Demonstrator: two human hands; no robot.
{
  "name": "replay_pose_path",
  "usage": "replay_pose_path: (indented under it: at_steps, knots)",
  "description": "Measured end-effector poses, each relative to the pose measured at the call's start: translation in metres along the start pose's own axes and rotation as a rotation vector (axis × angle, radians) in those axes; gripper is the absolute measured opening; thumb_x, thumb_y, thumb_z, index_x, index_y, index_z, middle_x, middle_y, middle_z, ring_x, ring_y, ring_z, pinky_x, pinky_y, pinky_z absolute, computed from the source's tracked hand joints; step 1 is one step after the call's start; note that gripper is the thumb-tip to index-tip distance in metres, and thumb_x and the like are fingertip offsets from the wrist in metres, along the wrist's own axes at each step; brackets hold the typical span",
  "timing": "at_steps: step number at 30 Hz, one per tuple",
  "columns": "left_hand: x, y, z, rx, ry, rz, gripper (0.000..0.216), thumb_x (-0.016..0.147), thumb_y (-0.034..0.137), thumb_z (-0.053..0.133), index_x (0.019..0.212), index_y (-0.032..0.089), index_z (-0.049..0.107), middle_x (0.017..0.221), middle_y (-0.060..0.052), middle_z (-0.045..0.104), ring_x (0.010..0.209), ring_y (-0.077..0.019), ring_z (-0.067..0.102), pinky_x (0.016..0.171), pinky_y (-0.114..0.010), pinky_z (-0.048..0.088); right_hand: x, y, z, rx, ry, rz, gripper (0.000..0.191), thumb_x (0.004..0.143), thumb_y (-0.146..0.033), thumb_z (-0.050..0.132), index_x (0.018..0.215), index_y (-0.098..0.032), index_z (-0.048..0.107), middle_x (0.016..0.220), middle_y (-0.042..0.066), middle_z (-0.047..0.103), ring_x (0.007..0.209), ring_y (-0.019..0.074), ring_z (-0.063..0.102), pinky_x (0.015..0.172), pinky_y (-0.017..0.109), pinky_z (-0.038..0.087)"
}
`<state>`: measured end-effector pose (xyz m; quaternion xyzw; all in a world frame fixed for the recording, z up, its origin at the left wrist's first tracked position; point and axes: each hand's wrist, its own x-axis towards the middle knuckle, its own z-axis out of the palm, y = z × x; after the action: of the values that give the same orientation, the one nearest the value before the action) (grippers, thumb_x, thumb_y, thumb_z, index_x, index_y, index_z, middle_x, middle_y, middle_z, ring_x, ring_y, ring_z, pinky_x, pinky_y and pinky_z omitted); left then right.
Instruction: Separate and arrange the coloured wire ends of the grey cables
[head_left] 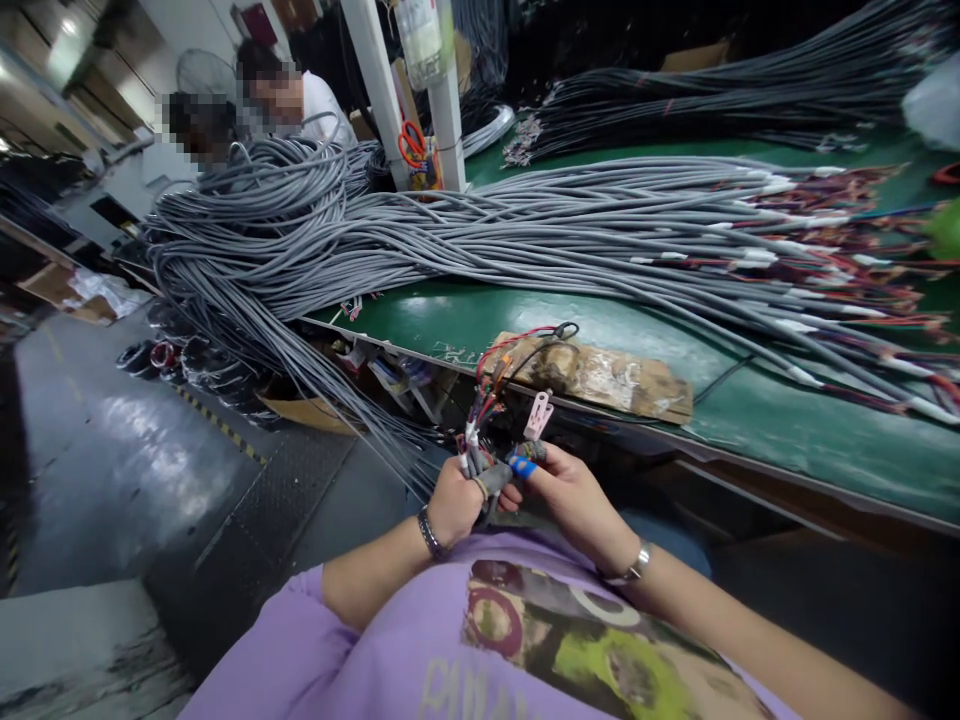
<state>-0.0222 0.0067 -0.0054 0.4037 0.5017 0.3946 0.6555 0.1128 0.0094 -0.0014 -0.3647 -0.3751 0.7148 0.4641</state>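
Observation:
My left hand (456, 500) is closed round the end of a grey cable (491, 478), whose red and black wires (501, 372) fan upward toward the bench edge. My right hand (568, 490) is closed too, pinching the wire ends beside it, with a blue cap on one fingertip (523, 466). A small pinkish tag (538, 415) sticks up just above my right fingers. Both hands meet in front of my chest, below the green bench (787, 430). A bracelet sits on each wrist.
A large heap of grey cables (465, 225) covers the green bench, their stripped coloured ends to the right. A brown cardboard pad (600, 375) lies at the bench edge. Two people sit at the far left behind the cables. White posts (446, 110) stand at the back.

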Motion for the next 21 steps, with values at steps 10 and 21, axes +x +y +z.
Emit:
replay_pose_path:
  at_steps: [10, 21]
  knots:
    - [-0.004, -0.008, -0.003, -0.073, 0.026, 0.004, 0.044, 0.066, 0.053, 0.074, 0.06, 0.011, 0.064, 0.053, -0.007, 0.065, 0.046, -0.0129, 0.057, 0.05, -0.025, 0.047, 0.004, -0.005, -0.002, -0.1, -0.043, 0.079, 0.033, 0.079, -0.049, 0.065, 0.073, -0.021, 0.049, 0.047, -0.003, 0.056, 0.044, 0.0129, 0.051, 0.048, 0.027, 0.034]
    - [-0.002, -0.007, 0.006, -0.236, 0.181, -0.003, 0.044, 0.063, 0.053, 0.076, 0.062, 0.012, 0.061, 0.052, -0.005, 0.064, 0.042, -0.0118, 0.056, 0.046, -0.023, 0.044, 0.003, -0.009, 0.002, -0.037, 0.096, 0.107, 0.04, 0.066, -0.05, 0.077, 0.064, -0.022, 0.049, 0.048, -0.005, 0.045, 0.045, 0.0114, 0.045, 0.048, 0.029, 0.035]
